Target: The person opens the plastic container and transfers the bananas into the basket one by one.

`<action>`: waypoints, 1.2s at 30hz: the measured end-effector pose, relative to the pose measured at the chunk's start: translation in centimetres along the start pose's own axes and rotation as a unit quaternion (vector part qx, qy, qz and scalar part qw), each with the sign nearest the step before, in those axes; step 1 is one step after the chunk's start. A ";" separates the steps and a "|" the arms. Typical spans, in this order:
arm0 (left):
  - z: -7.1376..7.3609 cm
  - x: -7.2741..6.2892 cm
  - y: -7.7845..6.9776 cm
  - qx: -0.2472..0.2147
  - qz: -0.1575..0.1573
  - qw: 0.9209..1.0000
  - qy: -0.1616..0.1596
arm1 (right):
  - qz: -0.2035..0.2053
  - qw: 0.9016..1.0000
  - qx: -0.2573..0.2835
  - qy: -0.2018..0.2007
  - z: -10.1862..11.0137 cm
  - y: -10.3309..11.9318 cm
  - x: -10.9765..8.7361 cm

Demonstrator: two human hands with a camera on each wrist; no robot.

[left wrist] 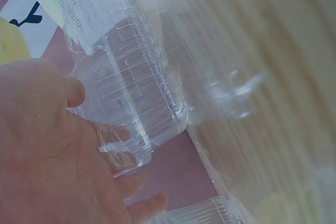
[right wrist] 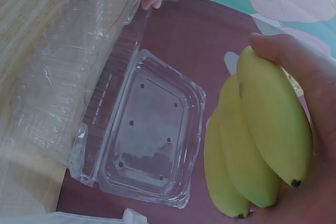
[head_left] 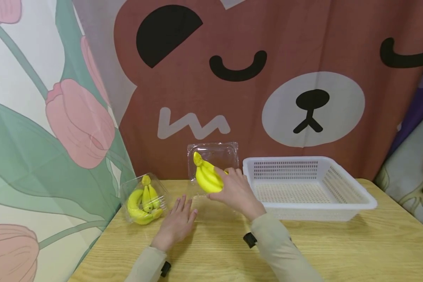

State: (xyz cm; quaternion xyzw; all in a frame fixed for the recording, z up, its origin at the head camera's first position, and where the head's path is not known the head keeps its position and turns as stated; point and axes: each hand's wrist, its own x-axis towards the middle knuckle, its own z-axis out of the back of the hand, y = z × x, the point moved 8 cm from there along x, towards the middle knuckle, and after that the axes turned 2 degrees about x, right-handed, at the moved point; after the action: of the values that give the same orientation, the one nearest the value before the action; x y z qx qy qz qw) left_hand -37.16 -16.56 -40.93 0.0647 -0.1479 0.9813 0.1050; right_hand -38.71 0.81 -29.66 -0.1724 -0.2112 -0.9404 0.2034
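Observation:
My right hand point(head_left: 234, 192) grips a bunch of yellow bananas point(head_left: 208, 177) by its side, held up in front of an open clear plastic clamshell box point(head_left: 229, 153). The right wrist view shows several small holes in the box's upright half point(right wrist: 149, 129). My left hand point(head_left: 177, 224) is at the box's left side, palm down, with its fingers extended. In the left wrist view its fingertips point(left wrist: 122, 134) are at the rim of the clear plastic; whether they press on it is hard to tell.
Left of my left hand stands another clear box point(head_left: 160, 188) with yellow bananas point(head_left: 135, 207) inside. A white perforated basket point(head_left: 310, 205) sits at the right on the wooden table point(head_left: 218, 250). A bear-print cloth point(head_left: 183, 90) hangs behind.

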 end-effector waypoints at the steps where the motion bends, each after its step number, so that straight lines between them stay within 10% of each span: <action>1: 0.0 0.0 0.0 0.000 0.000 1.000 0.000 | 0.001 1.000 -0.002 -0.002 0.1 0.0 -0.1; 36: 0.2 -0.1 -0.2 -0.005 -0.005 1.000 -0.008 | -0.033 0.999 -0.001 -0.007 2.4 -4.4 -1.3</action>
State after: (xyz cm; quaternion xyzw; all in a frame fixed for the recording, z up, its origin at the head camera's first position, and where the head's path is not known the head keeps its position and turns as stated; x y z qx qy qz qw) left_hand -36.99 -16.44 -40.71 0.0729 -0.1536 0.9794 0.1092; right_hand -39.05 5.97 -29.61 -0.1720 -0.2174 -0.9455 0.1707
